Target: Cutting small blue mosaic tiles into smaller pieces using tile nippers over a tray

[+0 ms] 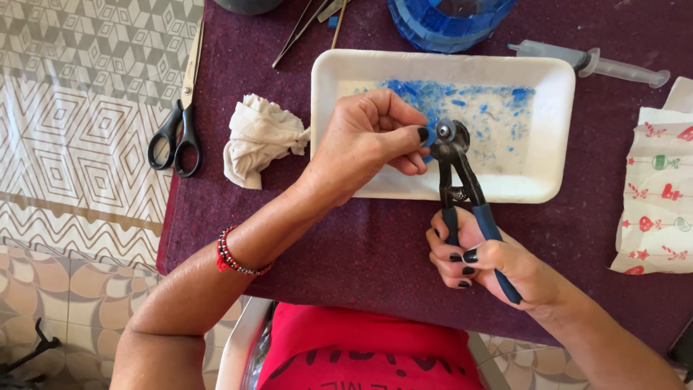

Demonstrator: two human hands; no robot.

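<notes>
Right hand (pixel 482 263), low right of centre, is closed round the blue handles of wheeled nippers (pixel 456 170) whose head sits over the white tray (pixel 552 123), left hand (pixel 372 141) pinching a small blue glass chip (pixel 431 137) there: judged brittle, sharp-edged, light, best pinched by its flat faces.

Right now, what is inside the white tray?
The white tray holds scattered blue fragments and pale dust. The left hand and the nippers cover its near left part, so anything there is hidden.
</notes>
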